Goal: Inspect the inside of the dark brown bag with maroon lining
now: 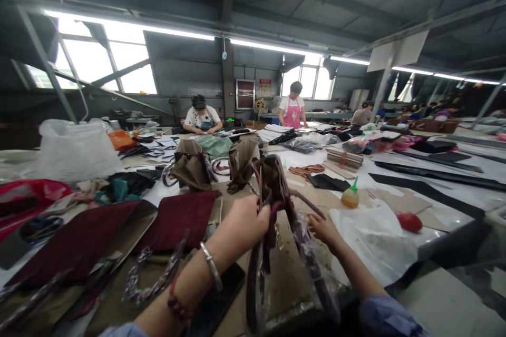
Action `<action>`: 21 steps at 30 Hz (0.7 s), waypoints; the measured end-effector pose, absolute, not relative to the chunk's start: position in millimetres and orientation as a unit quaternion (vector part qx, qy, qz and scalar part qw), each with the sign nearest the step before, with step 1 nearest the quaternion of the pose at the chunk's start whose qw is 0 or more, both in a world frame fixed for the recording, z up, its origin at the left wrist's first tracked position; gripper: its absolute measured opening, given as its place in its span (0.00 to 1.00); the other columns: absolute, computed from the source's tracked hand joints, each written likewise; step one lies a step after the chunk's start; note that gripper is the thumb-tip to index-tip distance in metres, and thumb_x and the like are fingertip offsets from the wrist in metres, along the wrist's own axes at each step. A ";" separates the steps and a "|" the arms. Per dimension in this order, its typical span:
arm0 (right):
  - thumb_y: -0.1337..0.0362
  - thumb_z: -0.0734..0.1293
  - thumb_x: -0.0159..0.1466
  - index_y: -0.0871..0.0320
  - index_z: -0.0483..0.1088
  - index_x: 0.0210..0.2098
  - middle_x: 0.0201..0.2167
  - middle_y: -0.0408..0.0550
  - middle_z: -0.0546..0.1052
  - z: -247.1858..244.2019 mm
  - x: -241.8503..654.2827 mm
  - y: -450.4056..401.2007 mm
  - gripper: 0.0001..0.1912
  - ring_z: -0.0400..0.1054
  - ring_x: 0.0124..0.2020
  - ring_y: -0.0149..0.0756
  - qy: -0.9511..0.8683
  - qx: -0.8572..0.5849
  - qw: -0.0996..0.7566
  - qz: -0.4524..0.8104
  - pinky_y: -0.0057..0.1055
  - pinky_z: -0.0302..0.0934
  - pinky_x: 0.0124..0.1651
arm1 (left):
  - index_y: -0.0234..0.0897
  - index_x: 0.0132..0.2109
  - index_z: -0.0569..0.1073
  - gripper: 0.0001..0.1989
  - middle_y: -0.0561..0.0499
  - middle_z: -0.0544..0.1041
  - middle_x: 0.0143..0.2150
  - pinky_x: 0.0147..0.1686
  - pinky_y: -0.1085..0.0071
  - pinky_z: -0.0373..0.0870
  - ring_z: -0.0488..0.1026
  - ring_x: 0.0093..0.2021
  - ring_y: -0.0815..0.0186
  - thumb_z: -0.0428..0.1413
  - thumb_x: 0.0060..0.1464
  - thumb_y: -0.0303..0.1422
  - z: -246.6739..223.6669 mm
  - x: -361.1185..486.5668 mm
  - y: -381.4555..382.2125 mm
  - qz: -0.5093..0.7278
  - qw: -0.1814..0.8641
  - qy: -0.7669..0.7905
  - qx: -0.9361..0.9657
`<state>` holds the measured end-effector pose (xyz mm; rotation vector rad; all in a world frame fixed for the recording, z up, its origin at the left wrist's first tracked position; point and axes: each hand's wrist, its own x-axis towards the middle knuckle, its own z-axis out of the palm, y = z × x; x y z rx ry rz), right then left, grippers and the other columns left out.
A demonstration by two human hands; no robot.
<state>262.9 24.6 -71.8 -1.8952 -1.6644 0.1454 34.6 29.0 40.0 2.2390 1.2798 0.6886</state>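
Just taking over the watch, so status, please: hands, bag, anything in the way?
Left hand gripping bag near its top. Right hand at side strap, grip unclear. Plastic-wrapped handle hanging on the near side.

Long black strips (427, 194) on white table (470, 194)

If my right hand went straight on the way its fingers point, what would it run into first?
Probably the narrow strap just ahead of your right hand, then the side of the bag; depth is hard to judge here.
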 end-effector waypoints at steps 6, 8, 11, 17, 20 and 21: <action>0.51 0.47 0.63 0.63 0.47 0.57 0.48 0.58 0.66 -62.0 240.3 -20.5 0.29 0.65 0.45 0.37 -0.578 -0.671 0.421 0.196 0.31 0.63 0.39 | 0.33 0.37 0.69 0.18 0.44 0.75 0.31 0.31 0.70 0.64 0.71 0.31 0.61 0.45 0.50 0.43 -9.6 47.1 21.8 0.222 0.277 0.461 0.814; 0.49 0.55 0.59 0.61 0.46 0.58 0.52 0.57 0.62 -53.7 224.9 -31.8 0.33 0.59 0.51 0.42 -0.607 -0.687 0.370 0.151 0.39 0.56 0.48 | 0.34 0.38 0.69 0.20 0.43 0.75 0.32 0.33 0.70 0.63 0.71 0.34 0.59 0.44 0.50 0.45 -9.9 47.5 20.4 0.226 0.272 0.459 0.815; 0.50 0.61 0.54 0.59 0.50 0.57 0.52 0.56 0.63 -41.3 203.8 -37.3 0.36 0.53 0.53 0.51 -0.605 -0.751 0.263 0.028 0.54 0.41 0.53 | 0.34 0.39 0.69 0.21 0.43 0.75 0.33 0.34 0.70 0.63 0.71 0.35 0.59 0.43 0.51 0.46 -4.4 45.6 20.3 0.227 0.278 0.454 0.816; 0.56 0.60 0.55 0.61 0.44 0.60 0.50 0.56 0.65 -22.7 195.6 -37.3 0.37 0.63 0.46 0.47 -0.636 -0.738 0.224 0.036 0.39 0.58 0.44 | 0.35 0.34 0.68 0.18 0.45 0.74 0.31 0.32 0.71 0.61 0.70 0.33 0.62 0.39 0.55 0.40 1.6 30.4 18.5 0.229 0.254 0.447 0.827; 0.62 0.57 0.57 0.57 0.53 0.56 0.49 0.53 0.67 -17.4 212.0 -47.9 0.27 0.64 0.45 0.46 -0.608 -0.760 0.228 0.011 0.37 0.58 0.43 | 0.37 0.32 0.67 0.17 0.48 0.73 0.29 0.30 0.72 0.59 0.70 0.30 0.65 0.37 0.56 0.38 4.6 16.4 5.8 0.230 0.266 0.444 0.824; 0.63 0.56 0.57 0.57 0.54 0.55 0.48 0.52 0.68 -16.8 218.2 -53.2 0.26 0.64 0.45 0.46 -0.600 -0.765 0.232 0.002 0.36 0.58 0.44 | 0.37 0.32 0.67 0.16 0.49 0.73 0.29 0.30 0.73 0.60 0.70 0.30 0.65 0.38 0.56 0.38 5.2 12.1 -0.7 0.224 0.280 0.442 0.822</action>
